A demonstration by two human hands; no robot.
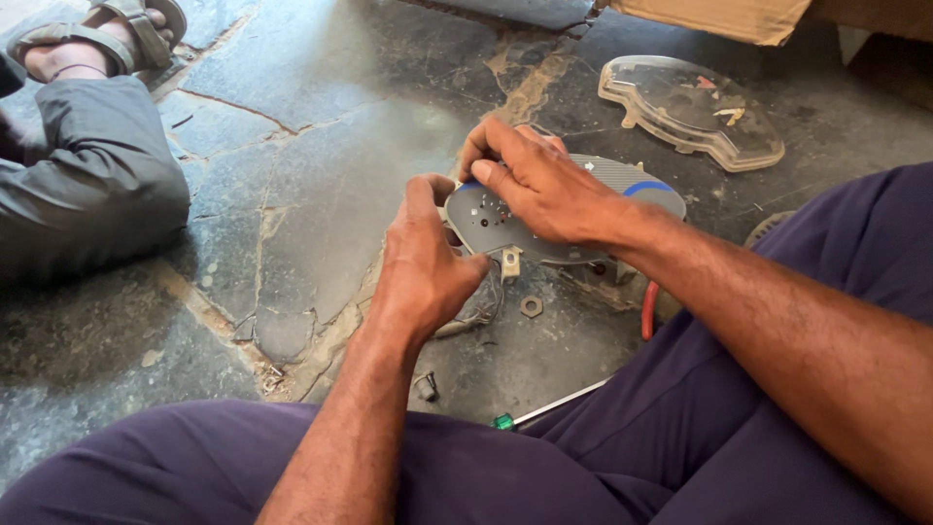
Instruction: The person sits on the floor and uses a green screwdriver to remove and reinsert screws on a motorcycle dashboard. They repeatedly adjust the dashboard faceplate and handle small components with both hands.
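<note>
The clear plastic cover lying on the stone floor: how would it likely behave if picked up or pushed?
The clear plastic cover looks thin and hollow, so probably light. It rests flat, so it should slide across the stone floor rather than roll. Its thin edges and small tabs might crack under a hard squeeze.

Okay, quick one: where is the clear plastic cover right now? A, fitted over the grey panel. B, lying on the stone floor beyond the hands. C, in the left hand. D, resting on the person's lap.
B: the clear plastic cover lies alone on the stone floor, apart from both hands, which hold the grey panel.
</note>
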